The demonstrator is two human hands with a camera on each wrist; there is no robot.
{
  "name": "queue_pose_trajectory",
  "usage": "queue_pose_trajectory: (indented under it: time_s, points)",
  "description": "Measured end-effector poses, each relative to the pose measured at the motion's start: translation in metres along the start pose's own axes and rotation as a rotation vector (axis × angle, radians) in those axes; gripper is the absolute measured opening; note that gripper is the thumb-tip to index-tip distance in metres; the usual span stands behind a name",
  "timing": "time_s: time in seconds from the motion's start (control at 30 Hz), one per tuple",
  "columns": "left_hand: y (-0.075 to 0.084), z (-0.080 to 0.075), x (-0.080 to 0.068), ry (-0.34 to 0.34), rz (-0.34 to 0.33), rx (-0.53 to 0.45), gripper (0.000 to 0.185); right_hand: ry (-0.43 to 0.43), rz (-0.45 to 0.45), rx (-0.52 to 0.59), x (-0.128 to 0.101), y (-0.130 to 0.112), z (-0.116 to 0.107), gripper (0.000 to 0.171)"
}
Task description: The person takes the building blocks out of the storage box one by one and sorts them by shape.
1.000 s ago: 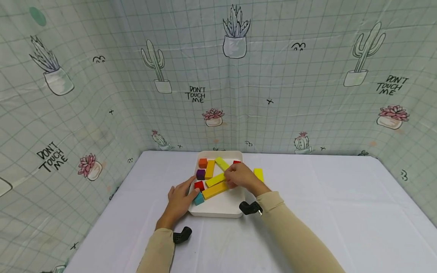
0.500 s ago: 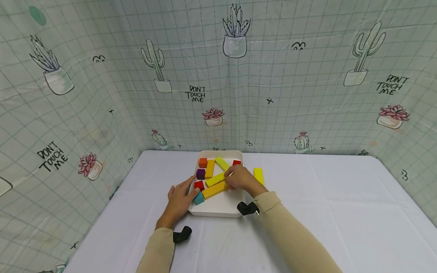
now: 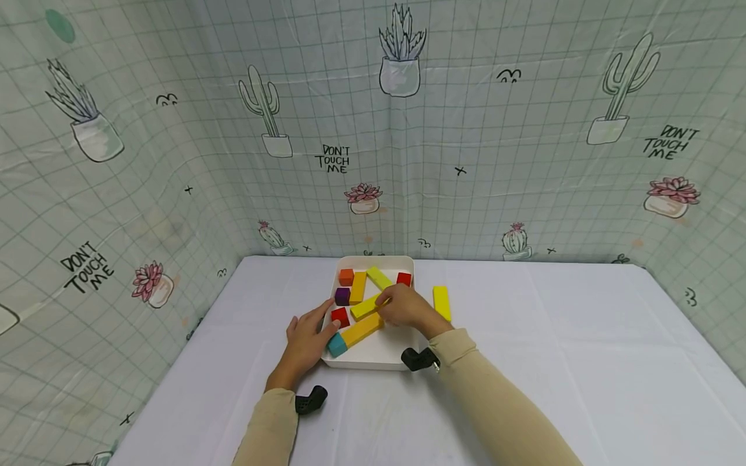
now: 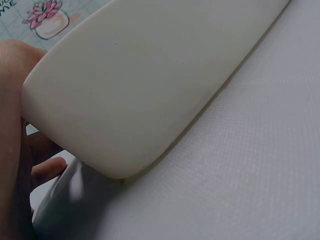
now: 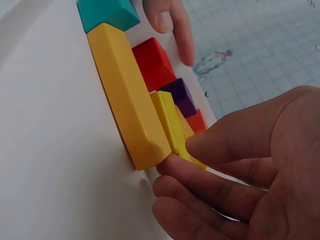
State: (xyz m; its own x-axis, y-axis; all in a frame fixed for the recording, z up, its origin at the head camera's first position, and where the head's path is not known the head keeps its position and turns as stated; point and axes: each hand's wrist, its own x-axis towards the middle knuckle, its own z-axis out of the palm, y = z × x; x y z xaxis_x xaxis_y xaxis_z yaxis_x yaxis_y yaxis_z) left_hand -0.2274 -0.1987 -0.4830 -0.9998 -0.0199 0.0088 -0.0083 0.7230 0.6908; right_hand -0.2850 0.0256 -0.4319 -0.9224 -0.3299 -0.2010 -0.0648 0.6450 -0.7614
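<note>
A white tray (image 3: pixel 373 362) holds several coloured blocks. My left hand (image 3: pixel 305 338) holds the tray's left wall, thumb inside near the teal block (image 3: pixel 337 345) and fingers outside. My right hand (image 3: pixel 404 305) is over the tray. In the right wrist view its fingertips touch the near end of the long orange-yellow block (image 5: pixel 122 90), whose far end meets the teal block. Its thumb is close beside the end of a yellow block (image 5: pixel 169 120). A red cube (image 3: pixel 340 316) sits between the left thumb and these bars.
Farther back in the tray are an orange cube (image 3: pixel 346 277), a purple cube (image 3: pixel 342 296), another orange-yellow bar (image 3: pixel 358 288), a lime bar (image 3: pixel 379 278) and a red block (image 3: pixel 404 278). A yellow bar (image 3: pixel 441 303) lies on the white table (image 3: pixel 553 356), right of the tray.
My right hand has shifted slightly left, and the long orange-yellow block has slid toward the tray's lower left, up against the teal block. My left hand stays in place.
</note>
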Motion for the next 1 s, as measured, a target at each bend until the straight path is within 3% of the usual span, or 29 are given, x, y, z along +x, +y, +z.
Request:
queue_pose_trajectory:
  time_s: [0.47, 0.73, 1.0]
  points:
    - [0.0013, -0.0009, -0.0001, -0.001, -0.013, -0.009, 0.061, -0.056, -0.030, -0.019, -0.0039, -0.0026, 0.0033, 0.027]
    - [0.0008, 0.0006, -0.0006, 0.000, -0.030, 0.005, 0.061, -0.118, -0.033, 0.123, -0.0008, -0.0024, -0.0008, 0.025]
    - [0.0019, 0.0002, -0.0005, -0.004, -0.030, 0.006, 0.060, -0.118, -0.032, 0.185, 0.0042, 0.0020, -0.0002, 0.024]
